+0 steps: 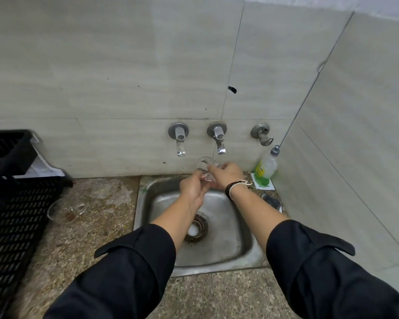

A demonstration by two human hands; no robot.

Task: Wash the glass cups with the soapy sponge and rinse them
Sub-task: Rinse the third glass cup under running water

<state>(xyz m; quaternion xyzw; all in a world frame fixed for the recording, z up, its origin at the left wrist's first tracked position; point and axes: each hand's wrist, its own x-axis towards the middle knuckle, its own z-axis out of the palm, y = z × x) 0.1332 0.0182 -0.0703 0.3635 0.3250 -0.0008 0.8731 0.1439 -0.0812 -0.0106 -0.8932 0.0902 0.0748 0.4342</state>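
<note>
A clear glass cup (205,165) is held tilted over the steel sink (230,240), just below the right tap (219,140). My left hand (192,188) grips its lower side. My right hand (227,174) holds its upper side, fingers at the rim. Another glass cup (57,209) lies on its side on the counter to the left, with a little brown liquid in it. A further cup stands in the sink over the drain (197,227), half hidden by my left forearm. No sponge is visible.
A black plastic crate (12,203) fills the left counter. A second tap (180,139) and a wall hook (263,134) sit on the tiled wall. A dish soap bottle (266,168) stands at the sink's back right corner. The speckled granite counter (101,226) surrounds the sink.
</note>
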